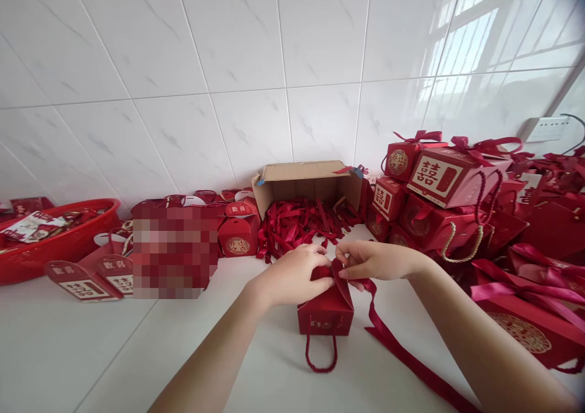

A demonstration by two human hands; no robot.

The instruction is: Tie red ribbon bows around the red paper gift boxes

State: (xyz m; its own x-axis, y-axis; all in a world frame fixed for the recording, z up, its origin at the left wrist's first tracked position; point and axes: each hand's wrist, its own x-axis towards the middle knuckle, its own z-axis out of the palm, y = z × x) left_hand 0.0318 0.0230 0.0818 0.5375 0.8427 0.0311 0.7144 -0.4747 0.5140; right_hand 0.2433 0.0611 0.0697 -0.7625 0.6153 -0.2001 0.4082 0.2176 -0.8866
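Observation:
A small red gift box (325,321) stands on the white tabletop, its rope handle (320,369) lying toward me. My left hand (299,276) grips the top of the box, thumb and fingers around its upper flaps. At the right flap, my right hand (370,261) is closed in a pinch on a dark red satin ribbon (395,343). The ribbon's long tail trails down the table to the right, passing beside my right forearm. Where the ribbon's other end meets the flap is hidden by my fingers.
Behind the box, a cardboard carton (301,172) lies on its side with loose ribbons (292,224) spilling out. Bow-tied boxes (450,175) are piled at the right. To the left are untied boxes (237,233) and a red plastic basin (95,224) holding small packets. A tiled wall rises behind.

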